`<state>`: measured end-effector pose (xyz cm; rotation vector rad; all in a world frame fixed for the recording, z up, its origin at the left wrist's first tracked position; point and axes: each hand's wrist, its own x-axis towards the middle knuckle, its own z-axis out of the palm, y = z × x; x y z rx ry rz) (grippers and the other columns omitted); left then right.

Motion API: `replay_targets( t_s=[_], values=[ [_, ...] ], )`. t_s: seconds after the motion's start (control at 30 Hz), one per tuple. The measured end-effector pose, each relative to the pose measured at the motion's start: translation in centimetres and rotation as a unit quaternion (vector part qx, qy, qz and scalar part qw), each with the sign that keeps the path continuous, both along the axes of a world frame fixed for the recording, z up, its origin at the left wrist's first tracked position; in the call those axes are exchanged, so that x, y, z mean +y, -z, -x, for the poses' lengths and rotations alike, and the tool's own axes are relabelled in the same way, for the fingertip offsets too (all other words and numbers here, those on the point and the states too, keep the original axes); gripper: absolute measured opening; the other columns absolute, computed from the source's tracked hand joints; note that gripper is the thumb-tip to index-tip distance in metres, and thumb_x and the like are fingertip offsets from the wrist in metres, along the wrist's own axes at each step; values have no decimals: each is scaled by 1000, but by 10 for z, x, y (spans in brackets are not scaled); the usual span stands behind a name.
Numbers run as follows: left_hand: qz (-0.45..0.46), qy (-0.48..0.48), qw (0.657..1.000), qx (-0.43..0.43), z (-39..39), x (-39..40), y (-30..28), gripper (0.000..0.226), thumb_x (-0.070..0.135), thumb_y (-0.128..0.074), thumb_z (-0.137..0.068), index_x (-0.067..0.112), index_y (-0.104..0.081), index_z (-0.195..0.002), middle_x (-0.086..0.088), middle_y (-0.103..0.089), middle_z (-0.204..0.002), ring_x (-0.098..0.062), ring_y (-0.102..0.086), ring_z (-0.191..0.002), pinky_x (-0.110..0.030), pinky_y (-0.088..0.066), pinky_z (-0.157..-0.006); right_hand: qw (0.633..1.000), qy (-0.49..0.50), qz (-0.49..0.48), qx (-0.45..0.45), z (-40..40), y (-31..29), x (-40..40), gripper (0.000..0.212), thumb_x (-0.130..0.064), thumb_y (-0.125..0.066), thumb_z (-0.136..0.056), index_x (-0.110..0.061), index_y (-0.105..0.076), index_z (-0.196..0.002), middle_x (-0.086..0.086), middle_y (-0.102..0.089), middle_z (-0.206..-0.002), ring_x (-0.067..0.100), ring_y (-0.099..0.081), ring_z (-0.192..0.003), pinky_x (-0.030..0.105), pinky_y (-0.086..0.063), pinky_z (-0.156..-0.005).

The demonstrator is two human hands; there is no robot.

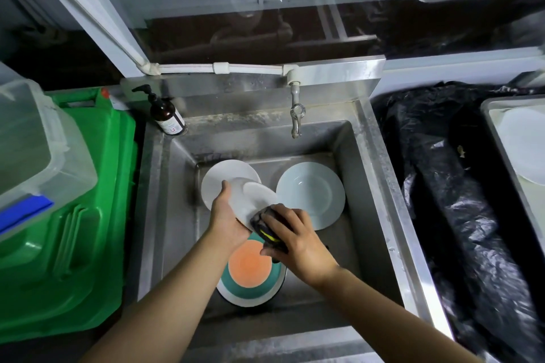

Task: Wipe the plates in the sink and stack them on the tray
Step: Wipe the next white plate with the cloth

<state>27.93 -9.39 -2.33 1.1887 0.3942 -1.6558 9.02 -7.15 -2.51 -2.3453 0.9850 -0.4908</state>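
My left hand (pixel 228 218) holds a small white plate (pixel 253 200) tilted above the steel sink (pixel 348 174). My right hand (pixel 295 242) grips a dark sponge (pixel 265 224) with a yellow layer and presses it on the plate's near edge. Under the held plate a white plate (pixel 218 183) lies at the sink's back left. A pale blue plate (pixel 312 194) lies at the back right. An orange and teal plate (pixel 250 274) sits on a stack near the front. At the far right a metal tray (pixel 501 141) holds white plates (pixel 525 150).
A tap (pixel 296 118) hangs over the sink's back wall. A brown pump bottle (pixel 166 115) stands on the back left corner. A green bin (pixel 73 215) with a clear box (pixel 32 141) on it stands left. Black plastic sheeting (pixel 460 186) lies between the sink and the tray.
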Motion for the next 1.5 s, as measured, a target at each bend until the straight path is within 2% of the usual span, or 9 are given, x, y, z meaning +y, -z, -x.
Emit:
replay_targets(
  t_s=[0.13, 0.27, 0.4, 0.57, 0.97, 1.1, 1.23, 1.37, 1.5],
  values=[
    [-1, 63, 998, -6, 4, 13, -7, 105, 88, -52, -77, 2, -59, -137, -25, -60, -138, -42, -59, -127, -53, -41, -114, 999, -26, 2, -40, -6, -8, 7, 49, -41, -60, -99, -17, -54, -140, 12, -40, -148, 34, -44, -124, 45, -43, -104],
    [12, 78, 997, -7, 10, 29, -13, 87, 79, -45, -88, 4, -64, -129, -18, -71, -114, -33, -70, -107, -39, -53, -96, 998, -17, -1, -61, -29, -16, -2, 40, -32, -56, -100, -15, -59, -136, 13, -48, -136, 35, -48, -119, 43, -43, -103],
    [32, 86, 996, 19, 16, 42, -19, 73, 71, -35, -97, 14, -71, -124, -22, -71, -121, -39, -73, -102, -48, -59, -82, 998, -20, -12, -54, -43, -4, -34, 39, -18, -58, -92, -16, -65, -130, 7, -56, -133, 32, -54, -111, 40, -45, -101],
    [49, 122, 991, -18, 18, 51, -20, 67, 63, -26, -103, 17, -60, -138, -16, -70, -127, -31, -72, -107, -44, -51, -92, 993, 61, -55, -89, -50, -2, -45, 34, -1, -64, -86, -13, -72, -117, 2, -66, -124, 22, -59, -107, 37, -49, -96],
    [58, 110, 992, -12, 5, 69, -16, 66, 61, -27, -104, 13, -62, -133, -16, -69, -130, -31, -71, -112, -47, -47, -98, 975, 117, -181, -60, -34, -2, -54, 28, -12, -62, -93, -22, -73, -117, -4, -68, -117, 11, -58, -108, 1, -32, -91],
    [65, 87, 993, -39, -7, 68, -12, 67, 65, -34, -101, 15, -64, -133, -16, -69, -130, -35, -67, -117, -50, -47, -103, 926, 213, -310, -9, -16, 18, -51, 23, -33, -59, -98, -21, -72, -111, -2, -70, -105, 17, -61, -99, 20, -42, -79],
    [79, 32, 995, -49, -13, 60, -12, 73, 67, -30, -101, 12, -61, -136, -18, -68, -131, -36, -68, -115, -51, -45, -106, 901, 275, -332, -53, -11, 30, -18, 17, -22, -61, -95, -23, -71, -109, -10, -69, -102, 12, -63, -98, 22, -44, -83],
    [92, -24, 994, -50, -12, 45, -15, 79, 72, -29, -98, 9, -64, -130, -22, -68, -127, -39, -70, -110, -52, -49, -96, 916, 279, -265, -110, -28, 28, 16, 26, -13, -66, -93, -20, -72, -117, -16, -65, -116, -3, -58, -108, 21, -44, -100],
    [41, -13, 998, -36, -13, 33, -13, 96, 84, -36, -87, 2, -63, -127, -24, -72, -113, -38, -70, -99, -47, -52, -92, 955, 198, -167, -145, -51, 20, 39, 32, -21, -64, -93, -17, -69, -125, -5, -58, -133, 11, -54, -124, 24, -41, -106]
  ],
)
